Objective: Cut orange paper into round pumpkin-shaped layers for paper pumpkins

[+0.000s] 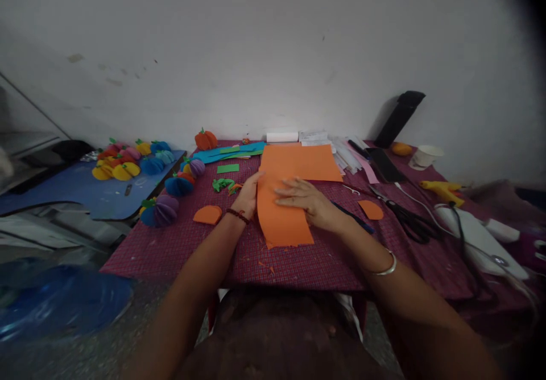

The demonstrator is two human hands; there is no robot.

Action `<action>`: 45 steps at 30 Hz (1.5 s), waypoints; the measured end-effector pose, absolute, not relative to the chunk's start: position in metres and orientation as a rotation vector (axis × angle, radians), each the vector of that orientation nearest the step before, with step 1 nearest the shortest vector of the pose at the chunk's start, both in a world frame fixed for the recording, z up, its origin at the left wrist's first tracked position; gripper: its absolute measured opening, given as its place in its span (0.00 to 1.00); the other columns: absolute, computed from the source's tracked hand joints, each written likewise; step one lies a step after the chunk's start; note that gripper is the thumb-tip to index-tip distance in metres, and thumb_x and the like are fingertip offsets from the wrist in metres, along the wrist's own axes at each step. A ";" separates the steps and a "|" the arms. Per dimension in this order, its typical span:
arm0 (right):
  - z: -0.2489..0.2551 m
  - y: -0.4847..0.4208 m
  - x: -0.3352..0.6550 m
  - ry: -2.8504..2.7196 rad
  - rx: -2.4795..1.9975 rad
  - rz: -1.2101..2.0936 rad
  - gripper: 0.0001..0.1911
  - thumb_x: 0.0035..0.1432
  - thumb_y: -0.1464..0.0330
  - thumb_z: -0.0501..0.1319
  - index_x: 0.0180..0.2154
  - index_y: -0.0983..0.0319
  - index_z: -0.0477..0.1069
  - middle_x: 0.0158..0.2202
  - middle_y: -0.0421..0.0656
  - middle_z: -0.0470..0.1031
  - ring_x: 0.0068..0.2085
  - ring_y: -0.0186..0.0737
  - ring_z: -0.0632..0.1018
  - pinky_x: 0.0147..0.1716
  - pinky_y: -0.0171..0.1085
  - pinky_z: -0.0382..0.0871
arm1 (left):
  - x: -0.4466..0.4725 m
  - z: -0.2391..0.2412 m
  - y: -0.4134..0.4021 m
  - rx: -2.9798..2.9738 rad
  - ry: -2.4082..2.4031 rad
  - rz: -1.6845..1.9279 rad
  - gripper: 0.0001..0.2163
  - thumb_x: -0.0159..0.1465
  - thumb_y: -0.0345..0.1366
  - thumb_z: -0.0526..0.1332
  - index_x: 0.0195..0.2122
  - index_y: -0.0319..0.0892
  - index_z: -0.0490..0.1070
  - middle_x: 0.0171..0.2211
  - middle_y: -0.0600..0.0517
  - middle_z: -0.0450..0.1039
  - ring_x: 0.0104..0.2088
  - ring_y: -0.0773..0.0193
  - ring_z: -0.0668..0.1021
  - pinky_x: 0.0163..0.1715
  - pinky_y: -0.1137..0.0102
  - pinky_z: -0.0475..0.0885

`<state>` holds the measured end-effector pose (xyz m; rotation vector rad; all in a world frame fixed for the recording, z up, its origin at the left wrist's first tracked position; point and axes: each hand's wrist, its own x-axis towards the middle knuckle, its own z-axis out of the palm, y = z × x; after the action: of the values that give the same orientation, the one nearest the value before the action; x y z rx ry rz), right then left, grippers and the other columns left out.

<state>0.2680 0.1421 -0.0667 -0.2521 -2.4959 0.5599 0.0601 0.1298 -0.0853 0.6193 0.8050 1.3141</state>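
Note:
An orange sheet of paper [284,226] lies on the table in front of me, its near edge ragged. My left hand [248,195] grips this sheet by its left edge, the thumb at the side and the other fingers mostly hidden. Across its right part, my right hand [307,201] rests with fingers stretched out. Beyond both hands is another flat orange area of paper [307,161]; whether it is a separate sheet I cannot tell. Orange rounded cut-outs lie on either side, one left [208,215] and one right [371,210]. Small orange scraps [267,267] are scattered near the front edge.
Black-handled scissors [405,215], a yellow glue gun [443,191], a phone [386,165] and a paper cup [425,157] are on the right. Several paper pumpkins [160,210] stand left, more on a blue table [140,195]. Green scraps [223,184] lie near my left hand.

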 end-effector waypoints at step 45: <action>-0.103 0.163 0.252 -1.503 -0.935 1.136 0.08 0.43 0.63 0.64 0.23 0.61 0.70 0.23 0.39 0.73 0.27 0.38 0.71 0.26 0.34 0.63 | 0.092 -0.087 0.119 0.792 0.677 1.526 0.19 0.57 0.46 0.66 0.45 0.38 0.75 0.46 0.44 0.78 0.49 0.51 0.78 0.53 0.59 0.69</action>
<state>0.2518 0.1633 -0.1028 -0.9354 -1.5027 1.1361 0.0922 0.1193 -0.0866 0.7920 0.6768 1.5256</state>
